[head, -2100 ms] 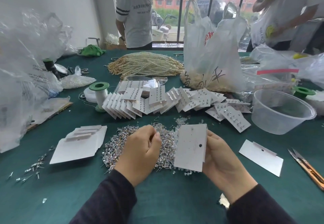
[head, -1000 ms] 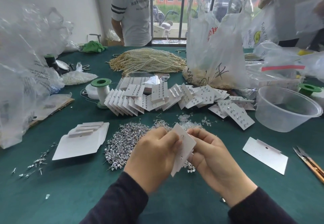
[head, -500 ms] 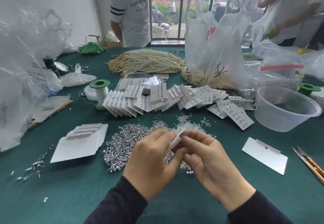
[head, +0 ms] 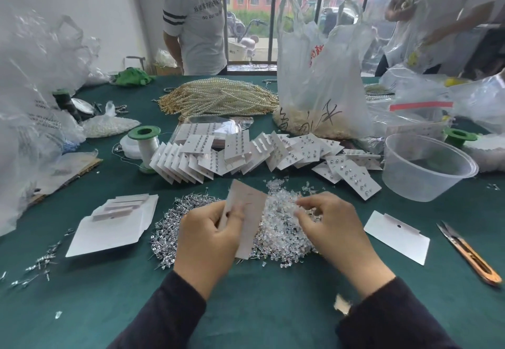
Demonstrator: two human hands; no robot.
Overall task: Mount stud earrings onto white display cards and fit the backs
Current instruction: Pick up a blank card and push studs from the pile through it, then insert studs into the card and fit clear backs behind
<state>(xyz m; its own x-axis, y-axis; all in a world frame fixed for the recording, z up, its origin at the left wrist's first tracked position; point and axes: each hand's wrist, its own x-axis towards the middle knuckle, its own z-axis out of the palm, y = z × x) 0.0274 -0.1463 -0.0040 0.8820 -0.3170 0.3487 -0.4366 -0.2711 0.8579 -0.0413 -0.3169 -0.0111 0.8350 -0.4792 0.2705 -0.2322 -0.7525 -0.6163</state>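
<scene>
Left hand (head: 210,239) pinches the white rectangular paper card (head: 250,212) over the green-clothed surface (head: 273,310) — right hand (head: 336,228) curls into the heap of clear plastic backs (head: 278,223), grasp unclear. Fetching a back, probably — next, seat it behind the card.

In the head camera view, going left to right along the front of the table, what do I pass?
Scattered studs → stack of blank cards → left hand → right hand → single blank card → thread snips.
</scene>
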